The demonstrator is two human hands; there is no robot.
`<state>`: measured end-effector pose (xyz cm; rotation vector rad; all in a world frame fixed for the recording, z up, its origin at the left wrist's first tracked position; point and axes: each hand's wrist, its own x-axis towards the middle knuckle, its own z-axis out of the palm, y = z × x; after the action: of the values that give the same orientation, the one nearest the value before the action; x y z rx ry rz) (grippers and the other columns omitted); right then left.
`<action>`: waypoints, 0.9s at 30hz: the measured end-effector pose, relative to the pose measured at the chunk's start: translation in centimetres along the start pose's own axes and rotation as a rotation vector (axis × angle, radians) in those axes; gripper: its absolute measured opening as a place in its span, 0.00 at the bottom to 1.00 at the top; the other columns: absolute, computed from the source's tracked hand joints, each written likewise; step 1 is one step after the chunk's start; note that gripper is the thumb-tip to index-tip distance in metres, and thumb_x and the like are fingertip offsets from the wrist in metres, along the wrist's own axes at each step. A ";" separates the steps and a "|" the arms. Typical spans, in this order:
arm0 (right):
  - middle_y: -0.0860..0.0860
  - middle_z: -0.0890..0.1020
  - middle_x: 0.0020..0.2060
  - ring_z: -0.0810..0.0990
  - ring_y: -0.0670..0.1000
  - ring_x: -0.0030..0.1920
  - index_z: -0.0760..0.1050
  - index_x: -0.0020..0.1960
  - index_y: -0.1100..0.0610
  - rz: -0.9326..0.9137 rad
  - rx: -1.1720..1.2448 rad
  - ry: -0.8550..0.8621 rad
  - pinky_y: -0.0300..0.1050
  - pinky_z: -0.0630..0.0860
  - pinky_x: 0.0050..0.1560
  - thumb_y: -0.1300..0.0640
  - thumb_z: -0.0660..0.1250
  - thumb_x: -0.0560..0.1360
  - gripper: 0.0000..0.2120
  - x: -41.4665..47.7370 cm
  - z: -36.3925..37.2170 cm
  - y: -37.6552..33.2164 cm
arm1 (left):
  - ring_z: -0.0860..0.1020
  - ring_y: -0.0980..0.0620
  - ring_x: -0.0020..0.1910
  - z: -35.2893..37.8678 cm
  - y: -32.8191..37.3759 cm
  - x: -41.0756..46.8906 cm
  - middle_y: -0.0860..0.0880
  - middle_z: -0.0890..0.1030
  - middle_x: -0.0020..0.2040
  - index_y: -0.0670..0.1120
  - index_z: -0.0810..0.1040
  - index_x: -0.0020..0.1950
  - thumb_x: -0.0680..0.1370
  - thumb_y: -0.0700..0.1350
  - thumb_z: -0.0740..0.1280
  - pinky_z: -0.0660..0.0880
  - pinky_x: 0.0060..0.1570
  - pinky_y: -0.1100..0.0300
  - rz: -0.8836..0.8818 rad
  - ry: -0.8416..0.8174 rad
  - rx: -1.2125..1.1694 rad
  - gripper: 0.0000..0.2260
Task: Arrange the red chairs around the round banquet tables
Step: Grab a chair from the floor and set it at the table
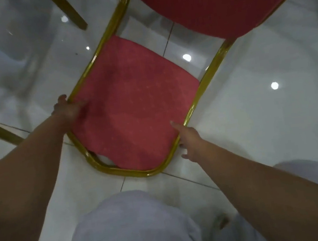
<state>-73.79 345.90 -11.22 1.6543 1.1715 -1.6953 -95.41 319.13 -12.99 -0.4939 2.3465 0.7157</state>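
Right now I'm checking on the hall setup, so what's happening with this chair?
A person is bent over a red chair with a gold frame, seen from above on the white tiled floor. The left hand is on the left edge of the backrest, and the right hand reaches for the right edge, fingers spread. No table shows in view.

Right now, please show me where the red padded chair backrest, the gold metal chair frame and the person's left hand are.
red padded chair backrest (138, 103): head view, middle of the fabric panel.
gold metal chair frame (207, 80): head view, right side tube.
left hand (68, 107): head view, back of the hand at the frame's left edge.
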 end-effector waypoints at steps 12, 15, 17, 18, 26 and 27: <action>0.52 0.86 0.41 0.86 0.53 0.39 0.79 0.54 0.57 0.013 0.138 0.037 0.44 0.80 0.34 0.49 0.77 0.71 0.17 -10.3 -8.2 1.3 | 0.76 0.45 0.56 -3.8 -1.6 -12.2 0.48 0.78 0.57 0.54 0.70 0.68 0.77 0.55 0.70 0.74 0.55 0.44 -0.132 -0.359 -0.034 0.21; 0.57 0.86 0.49 0.86 0.57 0.47 0.79 0.60 0.59 0.014 0.108 0.059 0.54 0.83 0.47 0.51 0.76 0.72 0.20 -18.0 -11.8 0.7 | 0.76 0.42 0.58 -6.8 0.1 -20.6 0.45 0.78 0.60 0.49 0.72 0.67 0.76 0.56 0.70 0.73 0.60 0.41 -0.166 -0.374 0.030 0.22; 0.56 0.85 0.51 0.85 0.56 0.47 0.78 0.61 0.58 -0.016 0.054 0.087 0.49 0.82 0.43 0.52 0.76 0.73 0.20 -23.5 -13.9 0.1 | 0.77 0.41 0.57 -9.7 1.5 -26.3 0.45 0.79 0.58 0.46 0.72 0.67 0.75 0.58 0.70 0.76 0.56 0.43 -0.187 -0.387 0.053 0.25; 0.56 0.85 0.51 0.85 0.55 0.47 0.78 0.61 0.58 -0.030 0.024 0.091 0.46 0.81 0.39 0.53 0.75 0.73 0.19 -26.4 -14.9 -0.1 | 0.79 0.41 0.54 -11.4 2.3 -29.3 0.45 0.80 0.56 0.46 0.72 0.66 0.75 0.59 0.70 0.78 0.49 0.46 -0.192 -0.394 0.040 0.25; 0.57 0.81 0.59 0.81 0.59 0.55 0.74 0.66 0.60 -0.041 -0.248 0.004 0.57 0.78 0.58 0.61 0.77 0.71 0.26 -50.1 -24.2 -4.0 | 0.82 0.40 0.52 -24.2 9.4 -52.0 0.42 0.81 0.56 0.40 0.73 0.65 0.79 0.49 0.68 0.80 0.52 0.44 -0.252 -0.579 0.083 0.18; 0.57 0.80 0.60 0.81 0.59 0.57 0.72 0.68 0.60 -0.060 -0.291 0.001 0.58 0.77 0.61 0.61 0.77 0.71 0.28 -52.7 -25.8 -4.4 | 0.83 0.40 0.51 -25.3 10.3 -54.4 0.42 0.82 0.55 0.40 0.73 0.65 0.79 0.48 0.69 0.81 0.50 0.45 -0.266 -0.646 0.075 0.18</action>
<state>-55.94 358.32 43.44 1.4544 1.4062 -1.4763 -72.38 320.81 43.32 -0.4471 1.6605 0.5531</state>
